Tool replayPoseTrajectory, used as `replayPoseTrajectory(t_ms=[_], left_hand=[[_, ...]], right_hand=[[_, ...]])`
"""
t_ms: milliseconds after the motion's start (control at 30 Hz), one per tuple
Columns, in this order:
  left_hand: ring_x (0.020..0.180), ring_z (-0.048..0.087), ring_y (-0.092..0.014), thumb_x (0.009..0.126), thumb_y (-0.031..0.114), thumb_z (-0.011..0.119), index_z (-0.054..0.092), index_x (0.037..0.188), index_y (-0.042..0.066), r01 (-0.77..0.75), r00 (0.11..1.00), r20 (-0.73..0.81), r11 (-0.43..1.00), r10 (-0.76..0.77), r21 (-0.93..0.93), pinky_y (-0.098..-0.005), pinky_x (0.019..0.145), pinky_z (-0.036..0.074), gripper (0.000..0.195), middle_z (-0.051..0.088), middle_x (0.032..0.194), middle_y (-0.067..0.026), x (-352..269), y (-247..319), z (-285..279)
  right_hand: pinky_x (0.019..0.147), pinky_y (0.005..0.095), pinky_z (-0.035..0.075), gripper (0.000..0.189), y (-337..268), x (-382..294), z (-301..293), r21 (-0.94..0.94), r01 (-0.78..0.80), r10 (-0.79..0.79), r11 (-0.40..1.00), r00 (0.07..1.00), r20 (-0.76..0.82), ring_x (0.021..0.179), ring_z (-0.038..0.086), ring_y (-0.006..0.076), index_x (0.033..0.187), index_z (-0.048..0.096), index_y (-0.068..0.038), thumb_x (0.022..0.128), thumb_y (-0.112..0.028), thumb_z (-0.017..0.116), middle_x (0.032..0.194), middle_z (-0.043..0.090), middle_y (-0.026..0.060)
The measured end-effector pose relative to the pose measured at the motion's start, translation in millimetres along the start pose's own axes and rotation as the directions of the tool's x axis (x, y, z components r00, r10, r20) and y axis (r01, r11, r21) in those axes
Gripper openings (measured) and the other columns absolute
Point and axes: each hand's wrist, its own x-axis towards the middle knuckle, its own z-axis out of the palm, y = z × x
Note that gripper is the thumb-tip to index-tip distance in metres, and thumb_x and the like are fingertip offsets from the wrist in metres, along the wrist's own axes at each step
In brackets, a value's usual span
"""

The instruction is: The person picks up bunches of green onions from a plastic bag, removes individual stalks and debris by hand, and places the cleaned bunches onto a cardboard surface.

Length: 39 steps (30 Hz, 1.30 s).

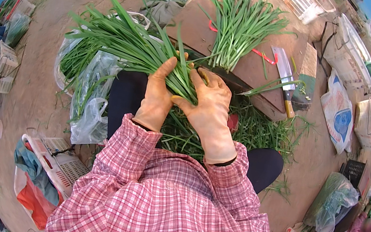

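Observation:
Both hands wear tan rubber gloves. My left hand (159, 89) grips a bunch of long green leaves, likely garlic chives (128, 40), whose tips spread to the upper left. At the bunch's lower end, my right hand (209, 105) rests with bent fingers on the stalks; whether it grips them is unclear. Ahead, a second bunch of chives (241, 32) lies on a brown board (194, 24), with a red ribbon (264, 56) passing under it. To its right lies a cleaver (284, 72) with a wooden handle. A few loose stalks (268, 88) lie near the board's front edge.
Left of my knee stands a clear plastic bag (94, 74) with more greens. Leaf scraps (265, 130) cover the ground between and beside my legs. A plastic crate (59, 157) holding cloths is at lower left. White sacks (338, 113) and baskets stand right; co-workers sit farther off.

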Motion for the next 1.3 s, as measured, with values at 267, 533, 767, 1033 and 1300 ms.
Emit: replayPoseTrajectory(t_ms=[267, 533, 767, 1033, 1300], left_hand=[[0.091, 0.066, -0.027, 0.092, 0.002, 0.058, 0.059, 0.119, -0.002, 0.011, 0.998, -0.055, 1.0, -0.01, 0.019, -0.0409, 0.087, 0.056, 0.027, 0.068, 0.102, -0.0141, -2.4, -3.6, -3.4], [0.101, 0.065, -0.029, 0.09, 0.004, 0.064, 0.057, 0.122, -0.003, -0.237, 0.961, -0.053, 0.908, 0.271, 0.347, -0.0414, 0.088, 0.055, 0.033, 0.066, 0.113, -0.0158, 0.0, -3.0, 12.6], [0.125, 0.05, -0.035, 0.089, 0.025, 0.073, 0.034, 0.147, 0.002, 0.079, 0.995, 0.015, 0.84, -0.103, 0.537, -0.0507, 0.1, 0.043, 0.074, 0.046, 0.143, -0.0162, 21.8, 38.3, 5.2], [0.093, 0.064, -0.027, 0.087, 0.057, 0.064, 0.058, 0.126, 0.003, 0.507, 0.805, 0.127, 0.784, -0.58, 0.359, -0.0468, 0.087, 0.052, 0.067, 0.065, 0.118, -0.0113, 17.5, -16.0, -63.7], [0.103, 0.064, -0.026, 0.087, 0.018, 0.073, 0.049, 0.14, 0.009, 0.416, 0.878, 0.084, 0.839, -0.471, 0.351, -0.0463, 0.092, 0.055, 0.059, 0.062, 0.121, -0.0102, 16.8, -23.7, -14.9]], right_hand=[[0.11, 0.0474, 0.032, 0.111, 8.0, -11.3, 8.0, -0.126, 0.065, -0.064, 0.99, 0.998, 0.007, 0.134, 0.043, 0.0357, 0.149, 0.034, -0.009, 0.058, -0.041, 0.088, 0.147, 0.045, 0.0113], [0.071, 0.0403, 0.056, 0.061, 28.8, -12.7, 51.9, 0.069, -0.196, 0.176, 0.978, 0.957, 0.231, 0.075, 0.067, 0.0248, 0.129, 0.052, -0.005, 0.074, -0.016, 0.076, 0.094, 0.067, 0.0128], [0.049, 0.0279, 0.043, 0.027, 63.1, 24.7, 27.4, 0.616, -0.782, -0.005, -0.093, 0.619, 0.785, 0.054, 0.052, 0.011, 0.111, 0.065, -0.001, 0.09, -0.018, 0.065, 0.079, 0.062, 0.0041], [0.045, 0.024, 0.045, 0.027, 78.6, 0.8, 42.7, 0.544, -0.77, -0.098, -0.333, 0.603, 0.792, 0.052, 0.053, 0.0111, 0.106, 0.063, 0.003, 0.093, -0.022, 0.061, 0.078, 0.064, 0.0079], [0.038, 0.0269, 0.047, 0.037, 61.8, -21.5, 37.8, 0.61, -0.774, -0.048, -0.172, 0.625, 0.779, 0.048, 0.062, 0.017, 0.101, 0.064, 0.0, 0.093, -0.036, 0.067, 0.076, 0.069, 0.0142]])
